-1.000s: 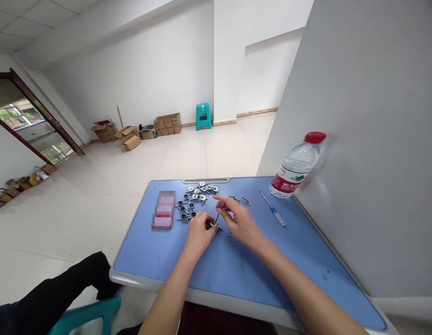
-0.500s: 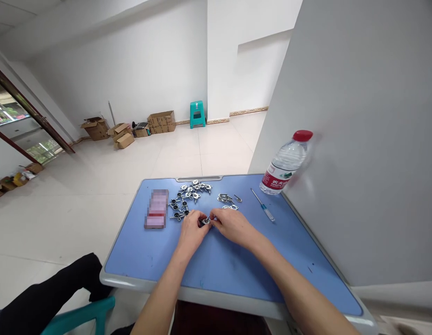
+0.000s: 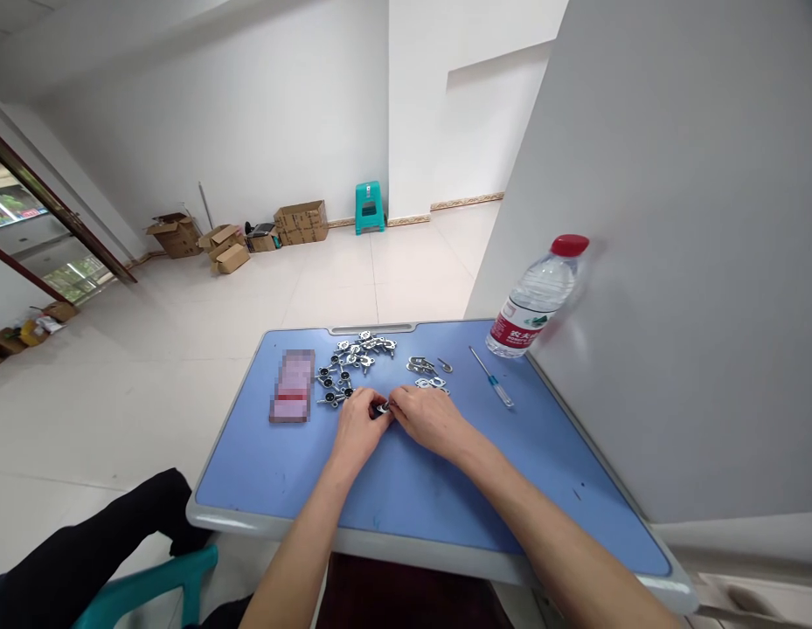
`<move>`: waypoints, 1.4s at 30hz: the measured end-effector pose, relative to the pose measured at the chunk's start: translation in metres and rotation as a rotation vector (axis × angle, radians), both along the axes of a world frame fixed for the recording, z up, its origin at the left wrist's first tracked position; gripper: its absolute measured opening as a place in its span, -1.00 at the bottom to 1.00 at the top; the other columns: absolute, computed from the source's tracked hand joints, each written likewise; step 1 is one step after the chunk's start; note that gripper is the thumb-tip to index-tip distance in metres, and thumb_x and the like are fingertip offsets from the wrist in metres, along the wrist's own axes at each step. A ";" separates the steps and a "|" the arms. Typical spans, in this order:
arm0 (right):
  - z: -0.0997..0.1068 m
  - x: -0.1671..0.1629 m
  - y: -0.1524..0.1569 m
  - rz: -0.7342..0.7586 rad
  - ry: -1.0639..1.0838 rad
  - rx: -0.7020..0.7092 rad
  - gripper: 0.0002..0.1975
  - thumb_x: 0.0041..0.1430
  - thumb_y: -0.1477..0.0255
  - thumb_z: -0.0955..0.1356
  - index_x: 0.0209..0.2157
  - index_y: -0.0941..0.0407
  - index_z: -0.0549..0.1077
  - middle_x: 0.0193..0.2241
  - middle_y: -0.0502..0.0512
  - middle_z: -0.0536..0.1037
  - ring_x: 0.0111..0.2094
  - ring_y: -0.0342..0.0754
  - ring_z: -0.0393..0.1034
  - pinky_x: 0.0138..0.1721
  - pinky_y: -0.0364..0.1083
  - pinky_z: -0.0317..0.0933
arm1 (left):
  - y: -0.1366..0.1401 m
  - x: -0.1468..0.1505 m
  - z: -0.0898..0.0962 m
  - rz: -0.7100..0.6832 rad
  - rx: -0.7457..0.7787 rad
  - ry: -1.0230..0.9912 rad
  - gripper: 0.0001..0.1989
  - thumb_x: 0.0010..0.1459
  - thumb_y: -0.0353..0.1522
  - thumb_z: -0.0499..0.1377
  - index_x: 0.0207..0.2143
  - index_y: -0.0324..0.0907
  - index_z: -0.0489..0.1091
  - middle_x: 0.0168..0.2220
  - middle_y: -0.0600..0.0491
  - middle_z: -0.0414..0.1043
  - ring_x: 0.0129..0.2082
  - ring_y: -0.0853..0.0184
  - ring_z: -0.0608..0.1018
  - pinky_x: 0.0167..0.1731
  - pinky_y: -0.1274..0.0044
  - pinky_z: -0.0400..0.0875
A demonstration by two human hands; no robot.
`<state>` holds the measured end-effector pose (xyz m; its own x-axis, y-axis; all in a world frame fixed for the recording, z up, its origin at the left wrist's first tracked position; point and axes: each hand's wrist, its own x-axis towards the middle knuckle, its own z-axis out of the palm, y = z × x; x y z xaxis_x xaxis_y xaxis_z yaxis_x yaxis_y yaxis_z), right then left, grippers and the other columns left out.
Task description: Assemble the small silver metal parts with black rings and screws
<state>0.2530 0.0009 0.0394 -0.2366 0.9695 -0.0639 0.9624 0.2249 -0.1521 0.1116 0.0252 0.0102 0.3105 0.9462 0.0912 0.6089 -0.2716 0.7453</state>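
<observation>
Near the middle of the blue table [image 3: 274,480], my left hand [image 3: 359,426] is closed on a small metal fitting [image 3: 382,408], mostly covered by the fingers. My right hand [image 3: 428,415] meets it from the right, its thumb and fingers pinched at the fitting's end; whether it grips a separate piece cannot be seen. Just beyond my left hand lie several metal fittings with black round centres [image 3: 328,382], and behind them a pile of silver flanged fittings [image 3: 363,348]. Hook-shaped metal pieces [image 3: 419,364] and flat metal plates [image 3: 432,383] lie beyond my right hand.
A phone-like rectangle [image 3: 293,384], blurred out, lies at left. A screwdriver [image 3: 501,393] with a clear-blue handle lies at right, near a red-capped water bottle [image 3: 530,301] beside the grey partition [image 3: 694,288]. A person's black-clad leg [image 3: 117,515] shows at lower left.
The whole view has shifted slightly, with the table a little higher in the picture. Both hands stay together at the fitting, with only slight finger movement.
</observation>
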 end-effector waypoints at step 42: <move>-0.003 -0.010 0.001 0.045 0.099 0.073 -0.71 0.33 0.47 0.16 -0.18 0.13 0.50 -0.24 0.14 0.51 -0.38 -0.08 0.40 -0.41 -0.14 0.04 | 0.000 -0.001 -0.001 -0.009 0.047 -0.006 -0.82 -0.06 -0.61 0.12 -0.55 -0.18 0.24 -0.42 0.10 0.27 -0.45 0.41 0.31 -0.42 0.56 0.19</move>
